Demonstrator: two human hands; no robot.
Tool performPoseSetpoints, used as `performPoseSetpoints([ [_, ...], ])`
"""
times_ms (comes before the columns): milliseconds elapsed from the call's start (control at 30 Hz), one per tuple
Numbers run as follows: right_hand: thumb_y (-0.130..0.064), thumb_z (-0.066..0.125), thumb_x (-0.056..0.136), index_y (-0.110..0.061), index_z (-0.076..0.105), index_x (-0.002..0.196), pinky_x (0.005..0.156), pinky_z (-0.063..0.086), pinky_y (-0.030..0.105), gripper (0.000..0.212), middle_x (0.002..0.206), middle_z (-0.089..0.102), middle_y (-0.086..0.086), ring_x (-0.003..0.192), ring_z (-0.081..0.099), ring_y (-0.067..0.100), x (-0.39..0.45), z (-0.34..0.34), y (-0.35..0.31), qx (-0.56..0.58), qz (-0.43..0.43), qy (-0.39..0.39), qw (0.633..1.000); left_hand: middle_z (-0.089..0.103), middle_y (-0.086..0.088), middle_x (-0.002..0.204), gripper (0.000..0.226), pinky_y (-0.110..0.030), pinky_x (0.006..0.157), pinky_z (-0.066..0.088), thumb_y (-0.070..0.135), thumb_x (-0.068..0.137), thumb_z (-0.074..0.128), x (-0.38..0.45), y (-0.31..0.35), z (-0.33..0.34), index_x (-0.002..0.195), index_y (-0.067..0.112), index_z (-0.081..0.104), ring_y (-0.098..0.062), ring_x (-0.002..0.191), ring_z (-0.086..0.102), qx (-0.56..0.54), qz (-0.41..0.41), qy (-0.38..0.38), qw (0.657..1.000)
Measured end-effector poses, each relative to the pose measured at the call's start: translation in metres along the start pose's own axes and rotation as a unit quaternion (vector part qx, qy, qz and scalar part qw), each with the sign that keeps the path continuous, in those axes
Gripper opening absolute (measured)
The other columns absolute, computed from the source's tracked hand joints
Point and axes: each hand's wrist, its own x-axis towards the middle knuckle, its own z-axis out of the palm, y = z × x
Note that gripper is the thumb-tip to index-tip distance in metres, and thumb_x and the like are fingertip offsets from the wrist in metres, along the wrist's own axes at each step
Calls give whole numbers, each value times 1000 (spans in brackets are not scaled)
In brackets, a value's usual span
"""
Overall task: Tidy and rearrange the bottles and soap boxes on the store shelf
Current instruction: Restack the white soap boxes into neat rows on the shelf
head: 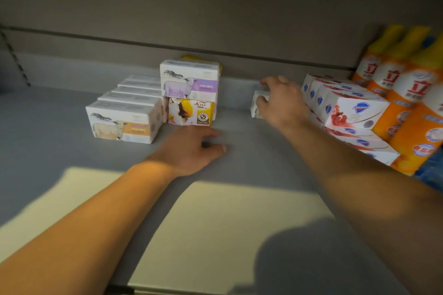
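Observation:
My right hand (279, 103) grips a white soap box (257, 103) near the back of the grey shelf (60, 127), just left of a stack of white soap boxes with red and blue print (345, 108). My left hand (194, 148) rests flat on the shelf, fingers loosely curled, holding nothing, right in front of a yellow soap box (191, 112). A white and purple goat-milk soap box (189, 81) sits on top of that yellow one. To their left stands a row of white soap boxes with orange labels (122, 122).
Orange bottles with yellow caps (405, 93) line the right end of the shelf, behind and beside the red-print boxes. Something blue (429, 172) shows at the far right edge. The shelf's back wall (215, 31) is close behind the boxes. A bright patch of light lies on the front.

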Motion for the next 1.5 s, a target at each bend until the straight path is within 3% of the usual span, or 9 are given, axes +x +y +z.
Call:
performPoseSetpoints([
  [133, -31, 65, 83, -19, 63, 122, 87, 45, 29, 40, 116, 62, 8, 101, 62, 26, 2, -17, -55, 200, -63, 54, 976, 70, 11, 103, 24, -13, 84, 39, 29, 86, 65, -4, 0, -12, 109, 23, 70, -5, 101, 63, -97, -26, 66, 993],
  [333, -40, 73, 80, -24, 47, 141, 100, 42, 37, 68, 136, 46, 4, 123, 43, 28, 12, -9, -102, 99, -125, -57, 986, 71, 6, 81, 6, -15, 72, 46, 22, 85, 66, -6, -4, -27, 85, 26, 70, -2, 73, 62, -207, -55, 219, 952],
  [567, -30, 78, 76, -22, 50, 129, 89, 33, 34, 60, 127, 51, 1, 118, 41, 26, 3, 6, -115, 15, -138, 49, 989, 72, 4, 84, 11, -34, 78, 54, 26, 86, 63, -2, -9, -30, 94, 20, 68, -12, 79, 67, -260, -66, 290, 919],
  [767, -14, 78, 75, -25, 55, 114, 79, 40, 25, 46, 115, 50, -4, 100, 55, 17, -8, -13, -107, 235, -68, 60, 968, 68, 7, 84, 19, -38, 75, 54, 33, 86, 63, -2, -7, -27, 103, 24, 62, -17, 75, 67, -259, -63, 302, 915],
  [933, -23, 76, 78, -35, 61, 97, 69, 48, 14, 27, 93, 67, -18, 81, 61, -5, -44, -52, -69, 441, 63, 2, 895, 66, 3, 94, 43, -47, 76, 58, 45, 78, 65, -7, 6, -25, 115, 26, 56, -27, 80, 70, -399, -76, 217, 888],
  [1067, -26, 71, 80, -36, 68, 91, 74, 49, 23, 15, 87, 71, -19, 81, 66, 1, -90, -62, -46, 490, 112, -65, 862, 70, -8, 107, 17, -44, 71, 60, 27, 91, 63, -12, 17, -11, 106, 20, 66, -24, 94, 70, -524, -72, 18, 849],
  [1167, -15, 70, 87, -28, 68, 97, 79, 54, 31, 16, 91, 73, -11, 89, 69, 9, -111, -55, -38, 513, 158, -78, 840, 72, -11, 107, 28, -47, 76, 59, 22, 85, 67, -17, 17, -4, 112, 14, 65, -26, 98, 70, -523, -49, -91, 846],
  [1367, -19, 71, 87, -22, 67, 107, 95, 53, 49, 21, 83, 71, -14, 92, 68, 17, -111, -46, -41, 571, 218, -100, 785, 70, -17, 111, 50, -47, 77, 57, 27, 73, 71, -15, 14, -2, 117, 7, 62, -31, 101, 68, -535, -43, -46, 843],
  [1500, -18, 70, 88, -19, 65, 104, 72, 61, 41, 17, 87, 75, -5, 88, 72, 17, -108, -45, -36, 609, 204, -147, 753, 70, -16, 111, 51, -46, 77, 58, 29, 73, 71, -13, 14, -1, 118, 6, 61, -31, 99, 69, -545, -33, -7, 838],
])
